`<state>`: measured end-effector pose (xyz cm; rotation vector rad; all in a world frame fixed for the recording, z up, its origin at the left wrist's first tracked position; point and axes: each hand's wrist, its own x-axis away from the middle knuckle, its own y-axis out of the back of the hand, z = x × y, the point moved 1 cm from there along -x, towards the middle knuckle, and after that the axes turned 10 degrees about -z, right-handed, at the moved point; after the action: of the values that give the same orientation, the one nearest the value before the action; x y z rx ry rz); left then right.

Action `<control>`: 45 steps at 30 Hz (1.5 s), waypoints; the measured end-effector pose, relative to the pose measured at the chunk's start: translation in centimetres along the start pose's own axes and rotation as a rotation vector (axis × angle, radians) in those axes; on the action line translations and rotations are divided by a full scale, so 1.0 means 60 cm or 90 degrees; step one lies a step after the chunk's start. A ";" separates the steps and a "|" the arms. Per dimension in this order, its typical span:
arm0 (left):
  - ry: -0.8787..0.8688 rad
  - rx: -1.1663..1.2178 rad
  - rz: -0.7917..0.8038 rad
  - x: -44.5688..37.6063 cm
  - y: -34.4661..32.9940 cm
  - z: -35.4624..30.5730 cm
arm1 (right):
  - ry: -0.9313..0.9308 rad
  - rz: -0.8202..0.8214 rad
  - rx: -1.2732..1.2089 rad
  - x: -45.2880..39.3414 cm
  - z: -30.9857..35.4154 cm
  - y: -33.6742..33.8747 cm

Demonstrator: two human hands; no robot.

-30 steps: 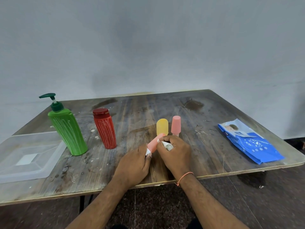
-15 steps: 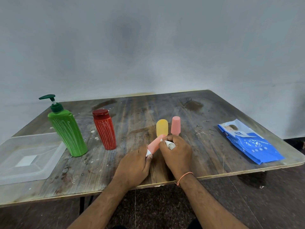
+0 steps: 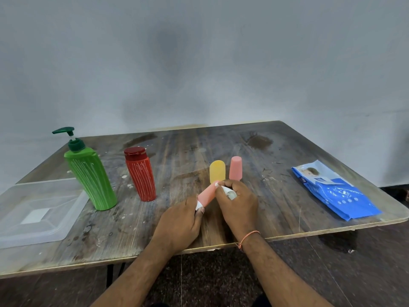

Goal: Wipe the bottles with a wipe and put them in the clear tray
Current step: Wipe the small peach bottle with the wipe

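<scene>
Right hand [image 3: 238,204] has crept its bunched wipe [image 3: 229,192] toward the tip of the small pink bottle [image 3: 207,196], left hand [image 3: 180,224] pinching its white cap at near-centre counter [image 3: 287,213]; that narrow grip could slip, dropping it.

Print on the blue wipes pack [image 3: 334,191] is too small to read.
</scene>
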<state>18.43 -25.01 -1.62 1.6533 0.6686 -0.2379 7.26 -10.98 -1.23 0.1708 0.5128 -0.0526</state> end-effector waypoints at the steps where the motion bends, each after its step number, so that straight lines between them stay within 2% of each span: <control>1: -0.002 -0.002 0.000 0.000 0.000 0.000 | 0.007 0.004 -0.002 0.001 0.000 0.001; 7: -0.005 0.001 0.000 0.000 -0.002 0.002 | -0.032 -0.016 0.020 -0.001 -0.001 0.000; 13: -0.004 0.000 -0.001 0.000 -0.001 0.001 | -0.037 -0.001 -0.034 -0.001 0.001 0.002; 19: -0.002 0.002 0.002 0.000 0.002 -0.001 | -0.058 -0.026 0.007 -0.006 -0.001 0.001; 25: -0.002 0.009 -0.001 0.000 0.001 0.000 | -0.045 0.001 -0.055 -0.005 -0.001 0.001; 30: -0.004 0.006 0.006 0.000 0.001 0.000 | -0.081 -0.015 -0.010 -0.009 -0.006 0.000; 38: 0.001 0.010 0.006 0.000 0.001 -0.001 | -0.062 -0.005 -0.065 -0.007 -0.003 0.001; 45: 0.005 0.007 0.011 0.000 0.001 -0.001 | -0.075 -0.028 -0.032 -0.010 -0.009 0.000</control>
<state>18.47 -24.92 -1.55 1.6701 0.6593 -0.2229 6.49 -10.91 -1.38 0.1072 0.4003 -0.0925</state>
